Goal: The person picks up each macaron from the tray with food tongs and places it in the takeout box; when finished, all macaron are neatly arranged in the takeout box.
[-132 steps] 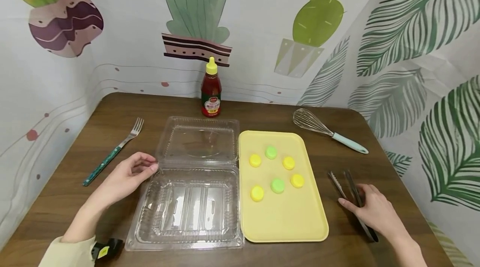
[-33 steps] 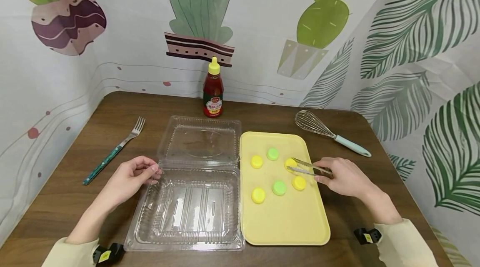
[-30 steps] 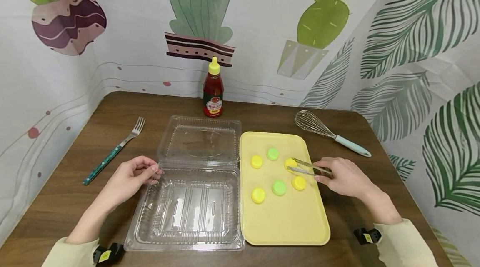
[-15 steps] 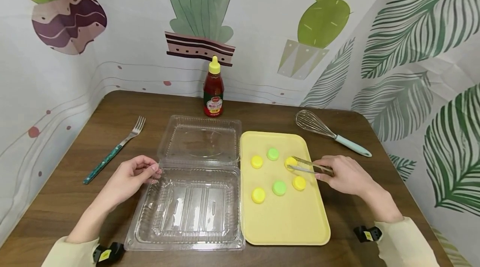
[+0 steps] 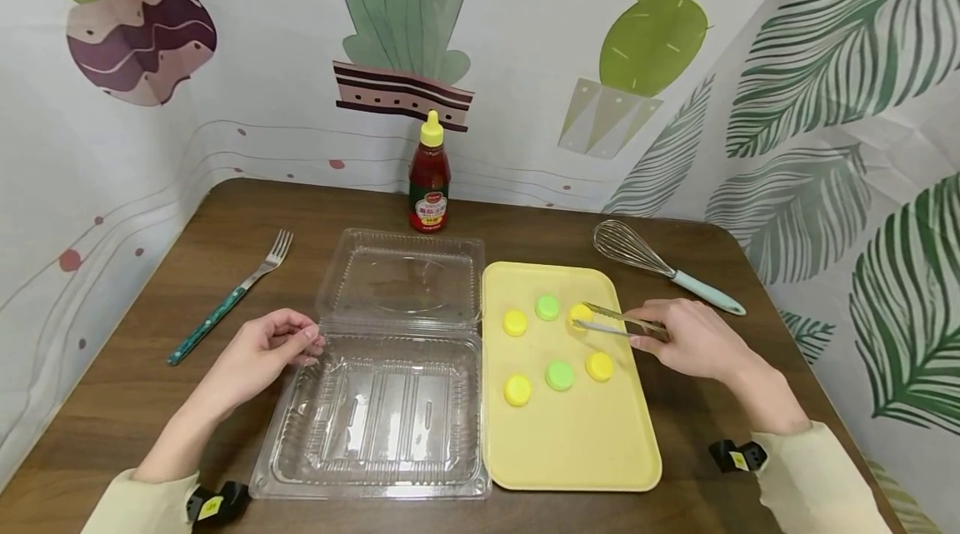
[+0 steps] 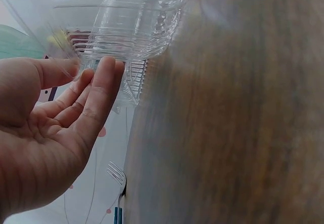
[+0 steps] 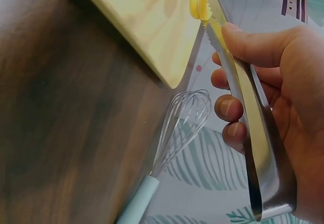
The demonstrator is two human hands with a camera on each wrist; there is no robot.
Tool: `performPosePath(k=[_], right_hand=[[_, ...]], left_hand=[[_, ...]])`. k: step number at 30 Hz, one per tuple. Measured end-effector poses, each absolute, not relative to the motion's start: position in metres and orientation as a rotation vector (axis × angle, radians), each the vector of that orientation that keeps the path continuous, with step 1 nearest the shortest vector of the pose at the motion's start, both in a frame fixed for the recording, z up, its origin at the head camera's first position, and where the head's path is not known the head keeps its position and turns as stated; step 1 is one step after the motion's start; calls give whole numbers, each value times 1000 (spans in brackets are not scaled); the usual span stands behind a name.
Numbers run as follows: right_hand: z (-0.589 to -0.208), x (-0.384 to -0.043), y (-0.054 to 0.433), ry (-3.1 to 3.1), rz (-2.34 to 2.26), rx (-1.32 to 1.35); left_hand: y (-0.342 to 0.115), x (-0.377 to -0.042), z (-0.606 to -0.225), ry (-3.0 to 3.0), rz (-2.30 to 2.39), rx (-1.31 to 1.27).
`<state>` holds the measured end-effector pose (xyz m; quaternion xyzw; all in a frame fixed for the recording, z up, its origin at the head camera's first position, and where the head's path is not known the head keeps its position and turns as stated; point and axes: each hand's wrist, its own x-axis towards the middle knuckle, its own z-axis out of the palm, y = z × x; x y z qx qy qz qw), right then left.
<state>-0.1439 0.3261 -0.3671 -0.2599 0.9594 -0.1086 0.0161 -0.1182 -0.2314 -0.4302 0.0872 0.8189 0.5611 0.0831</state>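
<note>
My right hand holds metal tongs, thumb on one arm and fingers curled round the other. The toothed tips pinch a yellow macaron over the yellow tray. Several other macarons sit on that tray, among them a green macaron and a yellow macaron. To the tray's left lies a clear plastic clamshell container, lid folded back, with nothing in its base. My left hand pinches the container's left edge near the hinge; thumb and fingers meet at the rim in the left wrist view.
A ketchup bottle with a yellow cap stands at the back, behind the container lid. The whisk lies at the back right, beyond my right hand. A fork with a green handle lies on the left.
Since the oldest frame my right hand has taken up the tongs from the table and brought them to the yellow macaron. In the last half second the pinched macaron has shifted slightly up and away.
</note>
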Motion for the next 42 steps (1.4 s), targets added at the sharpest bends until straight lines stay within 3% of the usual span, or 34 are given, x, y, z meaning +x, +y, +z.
performPosePath(k=[19, 42], right_hand=[[-331, -164, 297, 2970, -275, -940], [-288, -179, 219, 2929, -232, -1218]], left_hand=[[-231, -118, -428, 2449, 1675, 272], [-230, -118, -429, 2441, 1698, 301]])
